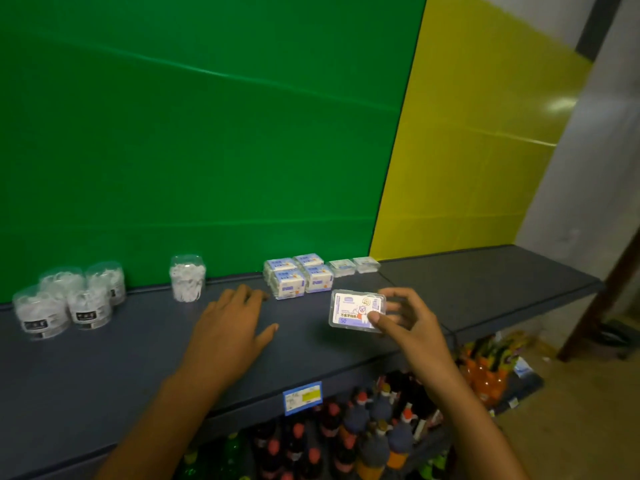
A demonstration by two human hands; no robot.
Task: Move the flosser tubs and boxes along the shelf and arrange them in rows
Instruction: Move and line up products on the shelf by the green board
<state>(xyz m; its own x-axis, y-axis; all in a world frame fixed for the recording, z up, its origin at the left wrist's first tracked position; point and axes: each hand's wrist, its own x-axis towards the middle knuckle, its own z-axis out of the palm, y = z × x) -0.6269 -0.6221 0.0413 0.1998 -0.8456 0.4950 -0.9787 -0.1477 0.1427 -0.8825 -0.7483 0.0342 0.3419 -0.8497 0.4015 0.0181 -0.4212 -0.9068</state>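
Note:
My right hand [403,315] holds a clear flosser box [353,308] with a white and purple label, just above the dark grey shelf [138,358]. My left hand [230,322] rests flat on the shelf with its fingers spread, holding nothing. Behind it, stacked flosser boxes [298,278] stand in two rows against the green wall. Two flat clear boxes [353,266] lie to their right. A single clear flosser tub [187,278] stands left of the stacks. Several more tubs [71,299] cluster at the far left.
A blue and yellow price tag [302,397] hangs on the shelf's front edge. Drink bottles [363,424] fill the shelf below, with orange bottles [485,372] further right. The shelf's right part [485,282] runs along a yellow wall panel.

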